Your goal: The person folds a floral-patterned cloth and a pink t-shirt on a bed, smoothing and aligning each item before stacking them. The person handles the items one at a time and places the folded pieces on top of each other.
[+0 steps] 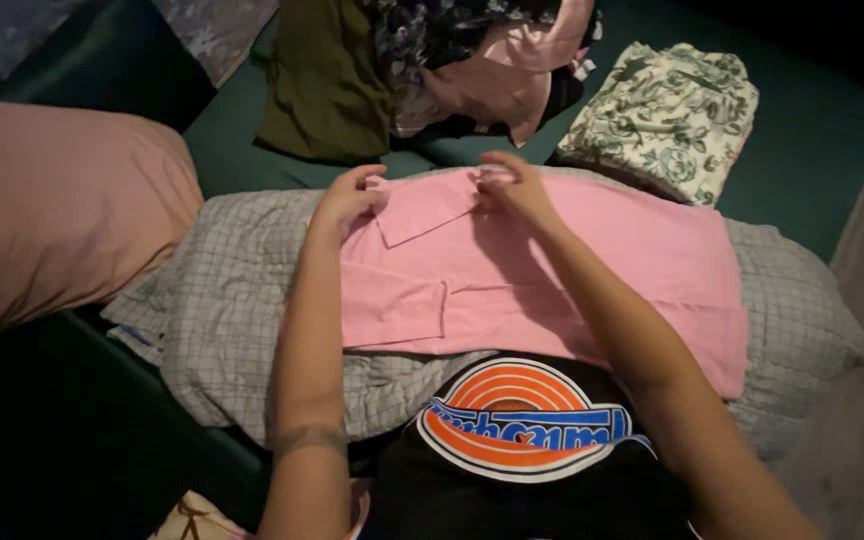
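A pink garment (592, 270) lies spread flat on a grey checked pillow (242, 300). My left hand (348, 198) pinches its far edge at the left, beside a small folded flap of the same cloth. My right hand (514, 188) grips the far edge at the middle, fingers closed on the fabric. Both forearms reach out over the garment from the near side.
A folded floral cloth (664, 115) rests at the back right on the dark green surface (822, 130). An olive garment (324, 85) and a jumble of pink and dark patterned clothes (482, 60) lie at the back. A large pink pillow (52, 210) sits at the left.
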